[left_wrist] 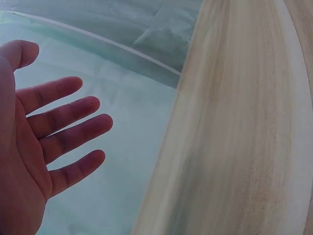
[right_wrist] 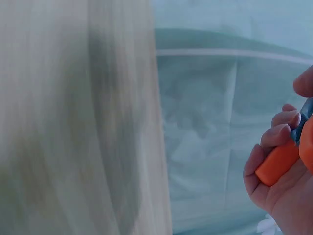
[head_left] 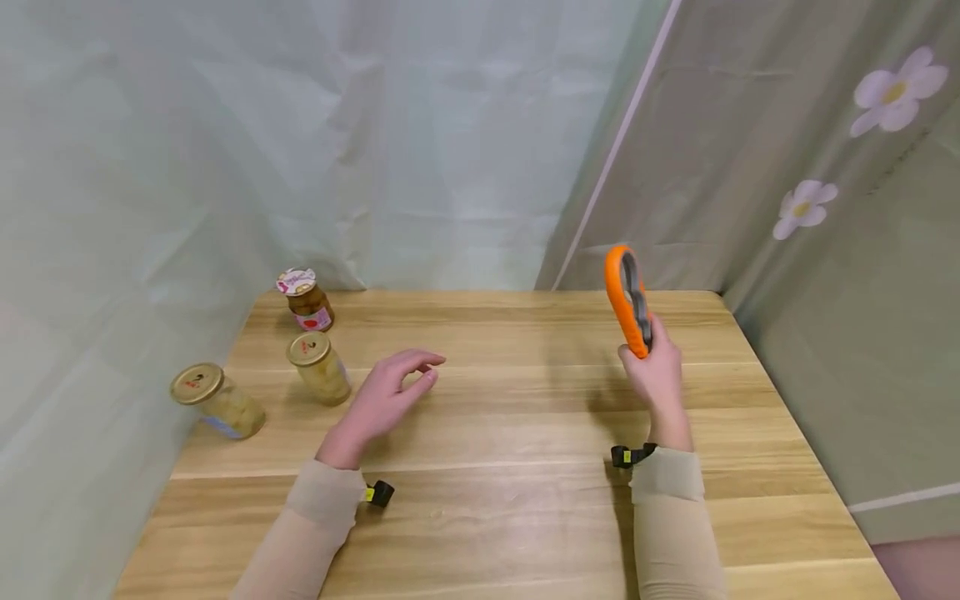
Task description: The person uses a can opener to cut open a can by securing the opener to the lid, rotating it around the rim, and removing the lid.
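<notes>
My right hand (head_left: 660, 367) grips an orange jar opener (head_left: 626, 293) with a grey scalloped inner side. It is raised over the right part of the table, with the tool's loop pointing away from me. In the right wrist view, fingers curl round the orange handle (right_wrist: 279, 164). The left hand (head_left: 386, 396) holds nothing; its fingers are spread and relaxed in the left wrist view. Closest to it is a gold-lidded jar (head_left: 321, 371) of pale contents. A similar gold-lidded jar (head_left: 221, 404) stands farther left, and behind them is a smaller brown jar (head_left: 307, 302) with a pink-and-white lid.
The wooden table (head_left: 480, 517) runs back to a pale hanging curtain (head_left: 450, 150). On the right, another curtain face with white flowers (head_left: 896, 92) borders the table's right edge. Each wrist wears a small black camera (head_left: 381, 493).
</notes>
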Available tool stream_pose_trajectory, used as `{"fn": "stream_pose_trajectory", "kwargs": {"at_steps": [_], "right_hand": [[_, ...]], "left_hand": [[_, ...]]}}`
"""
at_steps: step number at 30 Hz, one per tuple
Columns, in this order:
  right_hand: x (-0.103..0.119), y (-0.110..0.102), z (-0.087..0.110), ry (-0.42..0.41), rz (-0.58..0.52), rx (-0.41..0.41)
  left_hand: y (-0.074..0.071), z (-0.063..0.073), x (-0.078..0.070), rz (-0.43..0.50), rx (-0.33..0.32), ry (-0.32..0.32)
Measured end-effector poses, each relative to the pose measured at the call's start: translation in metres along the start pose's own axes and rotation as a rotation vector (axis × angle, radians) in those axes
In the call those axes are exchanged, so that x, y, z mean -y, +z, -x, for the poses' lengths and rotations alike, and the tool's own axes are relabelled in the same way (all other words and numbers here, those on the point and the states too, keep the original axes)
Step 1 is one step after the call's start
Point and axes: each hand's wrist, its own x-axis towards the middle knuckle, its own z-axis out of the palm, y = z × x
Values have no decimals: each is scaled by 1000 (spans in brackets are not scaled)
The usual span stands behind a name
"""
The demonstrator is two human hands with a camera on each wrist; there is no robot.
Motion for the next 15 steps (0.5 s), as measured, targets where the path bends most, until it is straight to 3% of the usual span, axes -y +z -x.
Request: {"fn": "stream_pose_trajectory", "kwargs": {"at_steps": [9,15], "right_hand": [[16,6,9,-113,-72,-19],[23,7,8,-210,-105,7]], "left_hand": [[-11,6,-12,24,-37,50],[-21,15,-16,1,-106,66]]}}
